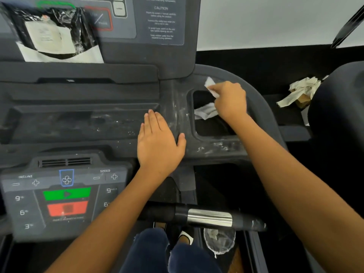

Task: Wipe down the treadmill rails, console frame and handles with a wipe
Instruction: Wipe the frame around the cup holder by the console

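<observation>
My right hand grips a white wipe and presses it on the rim of the right cup-holder recess of the dark treadmill console frame. Part of the wipe hangs down into the recess. White streaks mark the frame around the recess. My left hand rests flat, fingers straight, on the console frame beside the shallow centre tray. A handle with a silver grip sensor crosses below my arms.
The control panel with green and red buttons sits at lower left. A black plastic wipe pack leans on the upper console. Crumpled used wipes lie at the right. A bin with a clear liner stands on the floor.
</observation>
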